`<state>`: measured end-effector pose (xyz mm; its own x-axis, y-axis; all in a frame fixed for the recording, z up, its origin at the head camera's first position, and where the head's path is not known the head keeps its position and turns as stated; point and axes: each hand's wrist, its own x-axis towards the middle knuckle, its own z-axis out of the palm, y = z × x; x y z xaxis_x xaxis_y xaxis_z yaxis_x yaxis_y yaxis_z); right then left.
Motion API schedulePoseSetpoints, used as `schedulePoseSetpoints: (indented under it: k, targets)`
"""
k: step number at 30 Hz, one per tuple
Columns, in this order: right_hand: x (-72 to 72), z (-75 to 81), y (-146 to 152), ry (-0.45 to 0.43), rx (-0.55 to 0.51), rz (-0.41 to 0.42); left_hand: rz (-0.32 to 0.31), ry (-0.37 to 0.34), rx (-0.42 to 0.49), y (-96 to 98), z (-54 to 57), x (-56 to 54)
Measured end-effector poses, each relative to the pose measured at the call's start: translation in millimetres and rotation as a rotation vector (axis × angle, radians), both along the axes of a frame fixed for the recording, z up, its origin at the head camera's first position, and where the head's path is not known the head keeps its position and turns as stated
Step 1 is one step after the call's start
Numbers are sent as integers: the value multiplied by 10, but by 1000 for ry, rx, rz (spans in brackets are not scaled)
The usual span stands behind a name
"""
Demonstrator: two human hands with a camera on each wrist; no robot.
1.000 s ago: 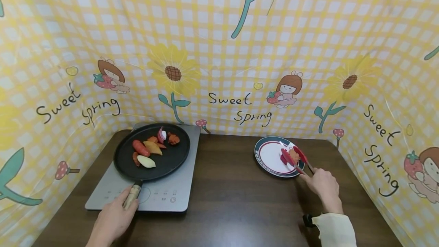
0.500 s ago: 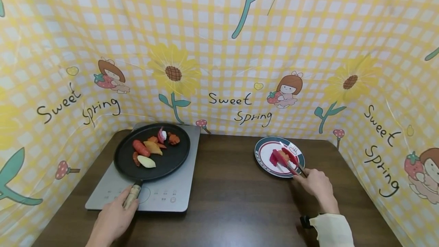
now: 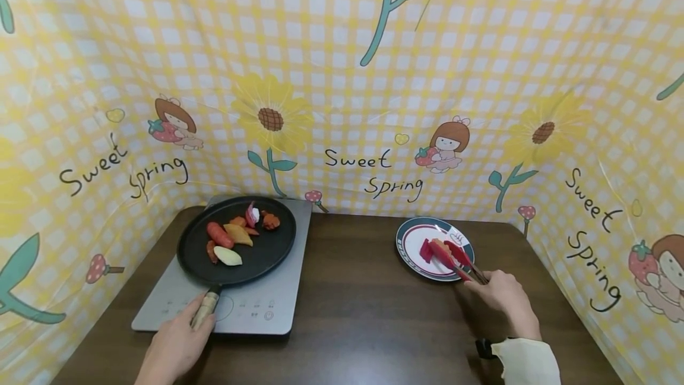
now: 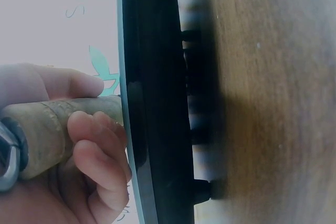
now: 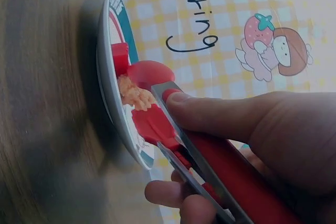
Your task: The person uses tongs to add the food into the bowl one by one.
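Note:
My left hand (image 3: 181, 337) grips the wood-look handle (image 4: 44, 124) of a black frying pan (image 3: 251, 269), which sits on a silver induction cooktop (image 3: 267, 322). On the right, my right hand (image 3: 504, 293) holds metal tongs with red tips (image 5: 184, 135), thumb along the upper arm. Their red tips straddle a lumpy orange fried-looking piece (image 5: 135, 94) on a white plate (image 3: 414, 257) with a dark green rim. Just left of the tips lies a small dark red piece (image 3: 426, 250). In the right wrist view the near tip partly covers the orange piece.
In the pan are a red sausage (image 3: 219, 234), a pale oval slice (image 3: 228, 255), a yellow wedge (image 3: 238, 234), a reddish-white piece (image 3: 252, 214) and a brown-orange lump (image 3: 271, 221). Yellow checked cloth (image 3: 342, 76) walls in the dark wooden table (image 3: 352, 290) behind and at both sides.
The tongs shifted left across the plate, toward its middle, and the orange and dark red pieces moved left too. My left hand and the pan stayed put; the head view tipped slightly.

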<state>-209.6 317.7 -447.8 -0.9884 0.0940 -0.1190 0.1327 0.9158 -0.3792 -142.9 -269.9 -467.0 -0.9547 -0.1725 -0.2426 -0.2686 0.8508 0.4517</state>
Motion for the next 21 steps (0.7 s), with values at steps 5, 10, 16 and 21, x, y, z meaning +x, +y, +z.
schedulePoseSetpoints:
  k: [5, 10, 16, 21]
  targets:
    - [17, -34, 16, -10, -27, 0, 7, -4, 0, 2, -12, -7]
    - [21, -67, 34, -11, -69, -27, 8, -1, -6, 6, -10, -4]
    - [-11, -102, 52, -15, -178, -75, 13, -1, -4, 11, -4, -1]
    - [-69, -125, 52, -35, -334, -98, 19, 5, -6, 13, -10, -3]
